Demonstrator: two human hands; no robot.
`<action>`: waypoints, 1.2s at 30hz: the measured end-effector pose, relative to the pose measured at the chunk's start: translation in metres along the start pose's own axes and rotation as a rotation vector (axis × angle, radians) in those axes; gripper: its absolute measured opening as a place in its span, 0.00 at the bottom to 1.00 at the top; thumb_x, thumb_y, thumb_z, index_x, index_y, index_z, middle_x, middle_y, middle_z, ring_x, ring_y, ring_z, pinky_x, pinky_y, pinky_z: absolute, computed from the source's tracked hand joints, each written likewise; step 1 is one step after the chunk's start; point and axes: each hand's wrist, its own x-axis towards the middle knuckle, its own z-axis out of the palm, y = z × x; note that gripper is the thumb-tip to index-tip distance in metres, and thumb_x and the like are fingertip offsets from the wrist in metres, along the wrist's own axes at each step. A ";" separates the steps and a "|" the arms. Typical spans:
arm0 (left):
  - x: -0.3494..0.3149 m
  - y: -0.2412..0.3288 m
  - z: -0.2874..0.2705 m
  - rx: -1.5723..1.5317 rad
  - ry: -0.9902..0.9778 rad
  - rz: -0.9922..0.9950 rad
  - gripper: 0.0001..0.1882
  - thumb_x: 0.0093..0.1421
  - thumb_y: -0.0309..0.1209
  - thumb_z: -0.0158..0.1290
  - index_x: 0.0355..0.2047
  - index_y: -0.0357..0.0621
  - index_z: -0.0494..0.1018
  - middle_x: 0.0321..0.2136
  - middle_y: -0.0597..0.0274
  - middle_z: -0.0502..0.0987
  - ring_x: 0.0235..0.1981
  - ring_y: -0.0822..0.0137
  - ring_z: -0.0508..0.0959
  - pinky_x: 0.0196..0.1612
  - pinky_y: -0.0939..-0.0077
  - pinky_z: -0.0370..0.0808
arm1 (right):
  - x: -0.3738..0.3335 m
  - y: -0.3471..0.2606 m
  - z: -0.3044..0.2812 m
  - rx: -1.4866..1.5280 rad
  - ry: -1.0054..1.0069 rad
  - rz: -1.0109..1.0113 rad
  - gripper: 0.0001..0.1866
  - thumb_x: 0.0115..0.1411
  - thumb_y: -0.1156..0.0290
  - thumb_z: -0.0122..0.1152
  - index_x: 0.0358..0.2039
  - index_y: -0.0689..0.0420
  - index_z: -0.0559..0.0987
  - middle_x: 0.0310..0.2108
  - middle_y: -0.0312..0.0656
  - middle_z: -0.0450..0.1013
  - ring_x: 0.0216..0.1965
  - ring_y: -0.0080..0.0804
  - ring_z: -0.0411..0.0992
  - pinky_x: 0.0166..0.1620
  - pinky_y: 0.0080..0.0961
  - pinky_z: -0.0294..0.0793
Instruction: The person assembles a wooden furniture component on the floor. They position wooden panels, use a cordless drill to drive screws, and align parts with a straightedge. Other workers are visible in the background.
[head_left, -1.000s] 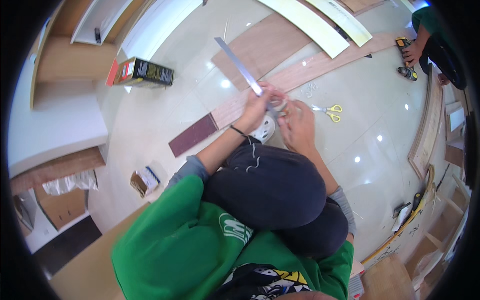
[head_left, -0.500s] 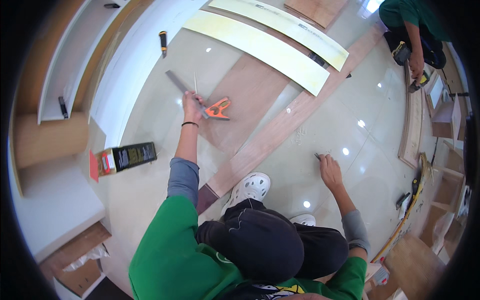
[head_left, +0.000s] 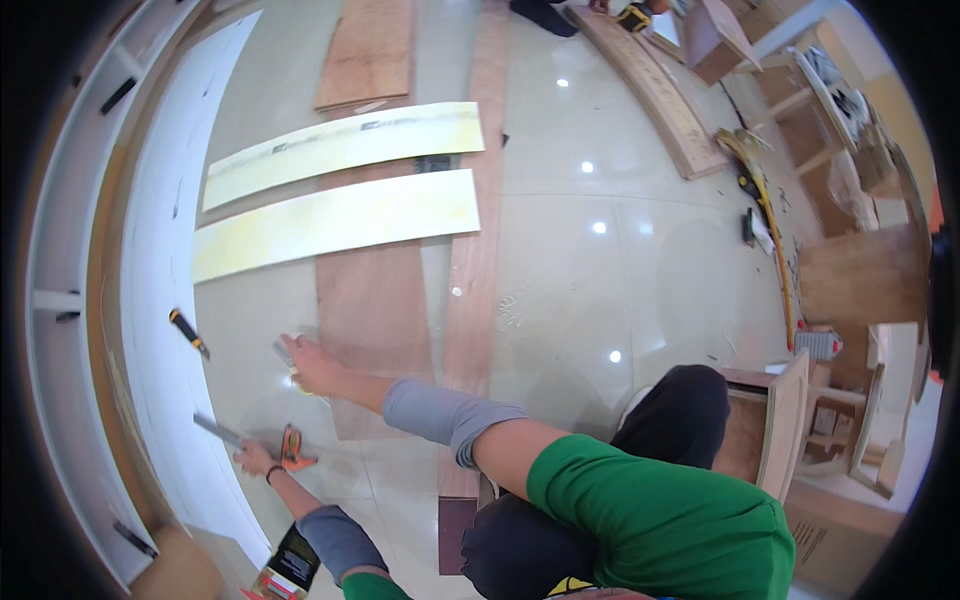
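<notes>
My left hand (head_left: 254,459) is closed round a flat grey strip (head_left: 215,430), low at the left beside the long white panel (head_left: 165,290). An orange spring clamp (head_left: 292,449) sits right beside that hand; whether it grips the strip I cannot tell. Farther forward, my right hand (head_left: 315,368) is stretched across to the left, above the floor at the edge of a thin brown board (head_left: 375,330). Its fingers are closed and blurred. Something small and greyish shows at the fingertips, too smeared to name.
A black and yellow utility knife (head_left: 188,332) lies on the white panel's edge. Two pale yellow boards (head_left: 340,225) rest across brown boards ahead. A dark box (head_left: 290,565) stands near my left forearm. Wooden frames (head_left: 770,420) and a long plank (head_left: 660,100) are at the right.
My right hand has swung from the right side across to the left. The view has turned rightward; my left hand keeps the grey strip, and the co-worker is now mostly out of view.
</notes>
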 end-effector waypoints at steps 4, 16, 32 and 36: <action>-0.086 0.029 -0.068 -0.200 0.348 0.560 0.25 0.64 0.40 0.50 0.56 0.38 0.65 0.47 0.37 0.69 0.49 0.43 0.70 0.47 0.54 0.71 | -0.009 0.000 -0.065 -0.350 -0.180 -0.500 0.21 0.56 0.75 0.53 0.51 0.63 0.65 0.46 0.53 0.65 0.48 0.49 0.69 0.47 0.39 0.73; -0.511 0.119 -0.121 -0.285 -0.721 1.666 0.27 0.63 0.37 0.51 0.59 0.38 0.64 0.58 0.39 0.63 0.61 0.43 0.62 0.64 0.48 0.57 | -0.519 0.136 -0.340 -0.779 0.251 0.346 0.13 0.55 0.69 0.60 0.42 0.53 0.76 0.34 0.40 0.72 0.40 0.40 0.71 0.45 0.40 0.69; -0.552 0.237 -0.219 0.814 -1.081 1.799 0.32 0.55 0.31 0.57 0.60 0.42 0.63 0.65 0.33 0.50 0.67 0.36 0.52 0.63 0.46 0.60 | -0.574 0.188 -0.389 -0.073 -0.267 0.836 0.23 0.51 0.61 0.65 0.49 0.50 0.75 0.39 0.50 0.74 0.47 0.50 0.71 0.52 0.44 0.71; -0.582 0.331 -0.335 0.123 -1.147 1.451 0.22 0.50 0.14 0.48 0.46 0.40 0.68 0.50 0.38 0.64 0.54 0.37 0.66 0.55 0.53 0.67 | -0.472 0.085 -0.523 -0.058 0.301 0.841 0.22 0.54 0.66 0.63 0.51 0.53 0.73 0.37 0.46 0.77 0.39 0.44 0.75 0.46 0.38 0.74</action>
